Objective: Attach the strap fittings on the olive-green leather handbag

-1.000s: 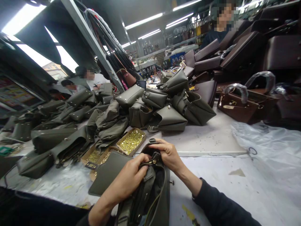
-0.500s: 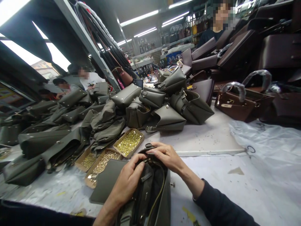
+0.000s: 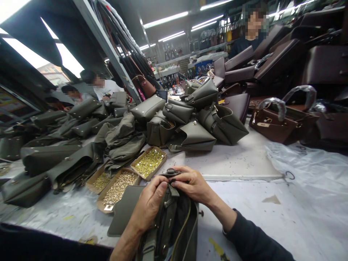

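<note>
A dark olive handbag (image 3: 193, 232) stands open at the bottom centre, its zip edge and dark lining showing. My left hand (image 3: 152, 203) grips the bag's far upper edge, thumb on top and fingers curled over. From the other side my right hand (image 3: 191, 183) pinches the same edge, close to the left fingertips. A small dark round piece (image 3: 171, 171) sits at the edge beside the right fingers; whether it is a handle end or a tab I cannot tell. The bag's flap (image 3: 123, 210) spreads out to the left, under my left wrist.
Cardboard trays of small gold metal parts, one tray (image 3: 149, 163) among them, lie beyond the bag. Olive bags (image 3: 179, 134) are heaped behind and left. Brown handbags (image 3: 282, 119) and clear plastic sheeting (image 3: 312, 174) lie right. Co-workers sit at the back.
Both hands stay at the bag's far edge, with the right fingers slightly lower and more curled. The strap inside the bag has shifted up toward the fingers. The view has tilted slightly.
</note>
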